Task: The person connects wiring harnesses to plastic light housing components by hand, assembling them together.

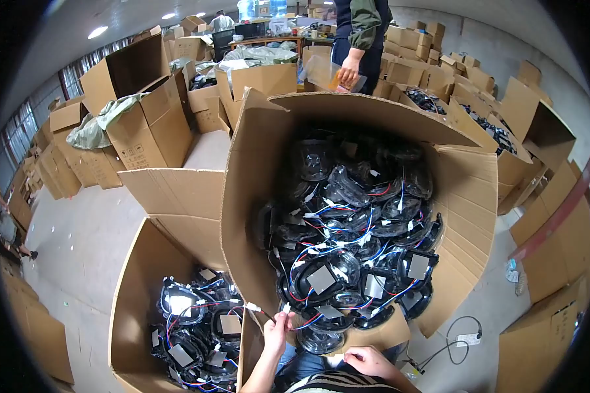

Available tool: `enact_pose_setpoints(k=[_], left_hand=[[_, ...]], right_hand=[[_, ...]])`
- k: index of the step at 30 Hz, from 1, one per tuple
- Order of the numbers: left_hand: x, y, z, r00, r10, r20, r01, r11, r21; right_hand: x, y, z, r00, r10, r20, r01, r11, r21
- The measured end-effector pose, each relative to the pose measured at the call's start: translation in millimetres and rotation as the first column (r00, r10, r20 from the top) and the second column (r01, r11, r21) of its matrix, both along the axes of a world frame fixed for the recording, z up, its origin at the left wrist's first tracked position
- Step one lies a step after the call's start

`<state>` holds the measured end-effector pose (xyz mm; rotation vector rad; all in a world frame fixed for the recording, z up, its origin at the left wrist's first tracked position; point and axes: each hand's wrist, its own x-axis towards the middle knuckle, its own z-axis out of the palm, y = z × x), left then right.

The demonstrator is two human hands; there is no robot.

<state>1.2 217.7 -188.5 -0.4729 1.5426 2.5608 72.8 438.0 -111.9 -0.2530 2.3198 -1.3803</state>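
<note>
My left hand (276, 332) is closed in a pinch on a thin cable with a small white connector (286, 308) at its tip. It is at the front left corner of a big cardboard box (465, 216), where red and blue wires pass close by. Black lamp units with clear covers, silver plates and loose wires (337, 262) fill that box. A smaller carton (134, 295) to the left holds more such units; one lamp unit (179, 304) there shows a bright white face. My right hand (368, 361) rests by my lap with fingers curled, and nothing shows in it.
A person (360, 39) stands beyond the big box with an orange thing (341, 82) in the hand. Open cartons (144, 131) crowd the far left and right. On the floor at right lie a power strip (469, 339) and black cord (449, 344).
</note>
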Motion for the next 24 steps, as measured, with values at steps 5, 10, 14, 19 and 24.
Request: enact_pose_setpoints(k=[5,10,14,19,24], left_hand=[[-1,0,7,0.989,-0.137,0.055,0.142,0.986,-0.091],[1,7,18,0.917,-0.392,-0.071,0.365,0.898,-0.247],[3,7,29,0.814,-0.577,-0.067,0.563,0.812,-0.157],[5,6,30,0.689,-0.688,-0.227,0.662,0.725,-0.189],[-4,6,46,0.545,-0.817,-0.188,0.807,0.572,-0.145]], right_hand=[[1,1,-3,0.997,-0.014,-0.076,0.010,0.998,-0.059],[-7,-5,8,0.999,-0.024,0.025,0.027,0.993,-0.113],[-14,-11,21,0.986,-0.103,0.128,0.122,0.981,-0.152],[-22,-15,19,0.982,-0.103,0.159,0.142,0.956,-0.258],[-25,-14,22,0.979,-0.144,0.144,0.180,0.941,-0.285]])
